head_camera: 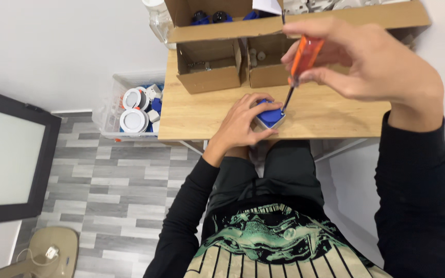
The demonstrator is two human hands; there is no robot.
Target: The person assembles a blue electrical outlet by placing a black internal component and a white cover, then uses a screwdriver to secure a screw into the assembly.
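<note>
A: Wide view first: the wooden table (202,110) carries a row of open cardboard boxes (209,66) along its far side, and a clear bin of white round fittings (132,110) sits on the floor to its left.

B: And at the near edge, the work itself. The left hand (240,121) is clamped over the small blue-and-white unit (270,117), its fingers wrapped round the near and left sides and pinning it flat to the table.

A: Good brace. The right hand (372,59) has its grip closed on the orange-handled screwdriver (305,54), fingertips pinching the handle, shaft angled down.

B: The tip (283,109) meets the unit's right top corner. Probably a screw there, though it's too small to tell.

A: To do this well, I'd say stand the shaft more upright, press straight down, and turn with the fingertips.

B: And keep those left fingers clear of the tip in case it slips.
</note>
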